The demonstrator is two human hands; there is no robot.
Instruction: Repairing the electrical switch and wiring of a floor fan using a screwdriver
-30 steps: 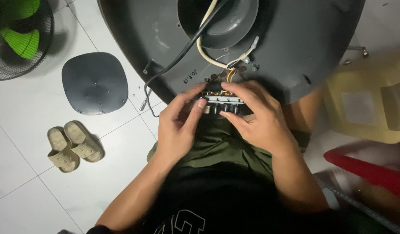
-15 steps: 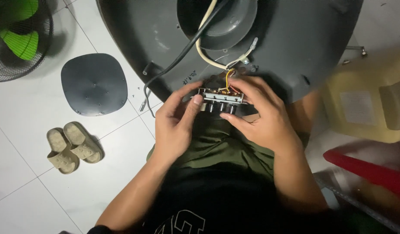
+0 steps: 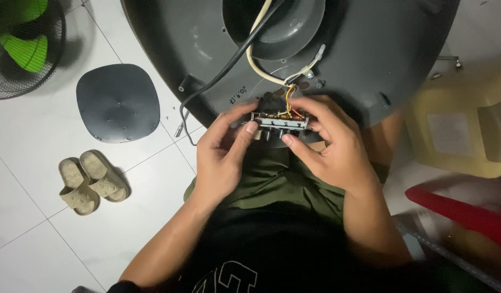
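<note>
Both hands hold a small switch block [image 3: 279,122] with a row of push buttons, just in front of a large dark grey round fan base [image 3: 370,65] that lies upside down. My left hand [image 3: 223,149] grips the block's left end, thumb pressed on its front. My right hand [image 3: 329,144] wraps its right end, thumb under the buttons. Thin yellow, red and orange wires [image 3: 290,103] run from the block up into the base, where they meet a white cable [image 3: 256,59] and a black cord [image 3: 223,70].
A dark grey rounded cover plate [image 3: 118,103] lies on the white tiled floor at left, with a pair of beige slippers [image 3: 87,182] below it. A fan with green blades [image 3: 22,46] stands top left. A yellowish plastic container [image 3: 462,130] and a red object [image 3: 462,211] sit at right.
Both hands have lifted the switch block slightly toward the base and adjusted their grip; the left thumb now presses on the block's front.
</note>
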